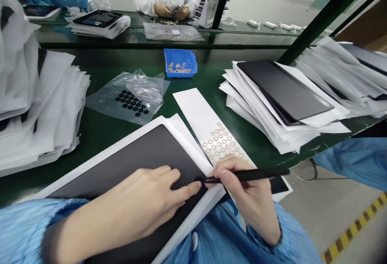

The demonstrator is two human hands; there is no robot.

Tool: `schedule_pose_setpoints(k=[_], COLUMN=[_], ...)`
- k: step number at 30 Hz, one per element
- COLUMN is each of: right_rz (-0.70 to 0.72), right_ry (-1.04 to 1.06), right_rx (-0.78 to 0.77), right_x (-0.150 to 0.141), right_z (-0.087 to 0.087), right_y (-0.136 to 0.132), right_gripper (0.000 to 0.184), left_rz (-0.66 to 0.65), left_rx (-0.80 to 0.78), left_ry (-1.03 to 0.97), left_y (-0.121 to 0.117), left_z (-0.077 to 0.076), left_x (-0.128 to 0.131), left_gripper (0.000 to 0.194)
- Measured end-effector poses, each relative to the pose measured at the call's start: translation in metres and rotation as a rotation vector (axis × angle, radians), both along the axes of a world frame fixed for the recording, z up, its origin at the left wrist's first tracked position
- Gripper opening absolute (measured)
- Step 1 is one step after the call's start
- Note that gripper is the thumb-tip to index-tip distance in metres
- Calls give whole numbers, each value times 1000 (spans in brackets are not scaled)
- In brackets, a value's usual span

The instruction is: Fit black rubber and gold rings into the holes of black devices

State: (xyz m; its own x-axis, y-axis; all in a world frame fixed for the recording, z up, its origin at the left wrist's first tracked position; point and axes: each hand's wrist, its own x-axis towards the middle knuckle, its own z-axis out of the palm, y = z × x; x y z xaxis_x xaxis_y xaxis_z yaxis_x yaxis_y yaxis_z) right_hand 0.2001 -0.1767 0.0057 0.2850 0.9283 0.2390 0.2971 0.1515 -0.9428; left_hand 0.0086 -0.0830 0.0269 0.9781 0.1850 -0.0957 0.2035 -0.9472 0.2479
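Note:
A flat black panel [145, 151] lies on white sheeting in front of me, tilted across the table's front edge. My left hand [154, 195] rests on it, holding nothing. Its index finger stretches to a small dark round piece [198, 179] near the panel's right corner. Pinched in my right hand [242, 183] is a black pen-shaped tool [260, 174], its thin tip meeting that piece beside my left fingertip. Just beyond the right hand, a white strip [193, 104] carries several rows of small beige rings [220, 139].
A clear bag [117, 90] with black rings lies behind the panel, near a blue bin [180, 74] of beige rings. Stacks of wrapped panels stand left [57, 107] and right [284, 90]. A green post [326, 10] slants at right. Two people sit across the bench.

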Motion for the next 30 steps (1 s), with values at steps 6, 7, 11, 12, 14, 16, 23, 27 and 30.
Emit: schedule_pose_setpoints(k=[6,7,11,12,14,16,23,27,30], right_rz=[-71,-76,-89,-89,-96,-107,-93,-71,-57], right_ry=[131,114,74,71,73,80,25,6,14], right_rx=[-12,7,4,-1,-2,4,0,-10,3], right_x=[-14,-15,-15,-15,-16,-17,-17,-14,-13], right_z=[-9,-10,-10,-10,-11,-11,-10,-9,-8], right_y=[0,0,0,0,-1,-1,-2,-1,1], right_gripper=[10,12,16,16,16,15,18,19,19], left_rz=[-16,-17,-6,-3,7,11,21,17,16], left_rx=[-47,-51,-64,-65,-65,-65,-104,-109,-103], left_ry=[-3,-3,-4,-5,-11,-25,-4,-14,-21], left_y=[-1,-1,-1,-1,-2,-2,-2,-1,-2], left_z=[0,-1,-1,-2,-2,-3,-3,-2,-2], left_x=[-1,-2,-2,-2,-4,-5,-4,-2,-3], left_gripper=[54,55,55,54,52,53,49,49,49])
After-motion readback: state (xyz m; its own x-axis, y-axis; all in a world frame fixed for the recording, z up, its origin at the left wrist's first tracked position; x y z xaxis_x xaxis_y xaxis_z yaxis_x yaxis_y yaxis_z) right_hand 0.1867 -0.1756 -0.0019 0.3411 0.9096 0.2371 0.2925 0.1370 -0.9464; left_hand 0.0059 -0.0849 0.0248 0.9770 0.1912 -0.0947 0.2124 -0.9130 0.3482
